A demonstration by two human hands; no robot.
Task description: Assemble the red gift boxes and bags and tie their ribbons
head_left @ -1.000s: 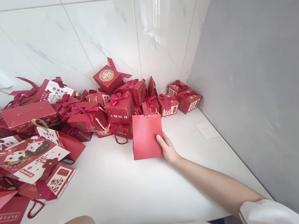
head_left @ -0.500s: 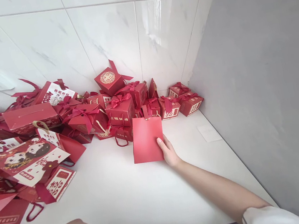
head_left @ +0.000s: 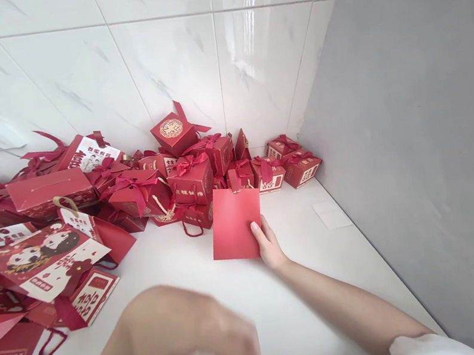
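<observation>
My right hand [head_left: 267, 244] grips the right edge of a flat plain red paper bag [head_left: 235, 223], thumb on top, holding it just above the white tabletop [head_left: 310, 286]. The bag sits in front of a heap of small red gift boxes with ribbon bows [head_left: 190, 170]. My left hand [head_left: 192, 342] is close to the camera at the bottom, badly blurred by motion, so its fingers cannot be read. It hovers over the near part of the table, well left of the bag.
More red boxes and printed gift bags [head_left: 44, 258] crowd the left side of the table. A white tiled wall [head_left: 163, 62] runs behind. A grey panel [head_left: 425, 109] closes the right side. A small white paper slip [head_left: 329, 215] lies near the panel.
My left hand has swung up from the bottom edge into the middle foreground, blurred. The right hand and red bag have stayed nearly in place.
</observation>
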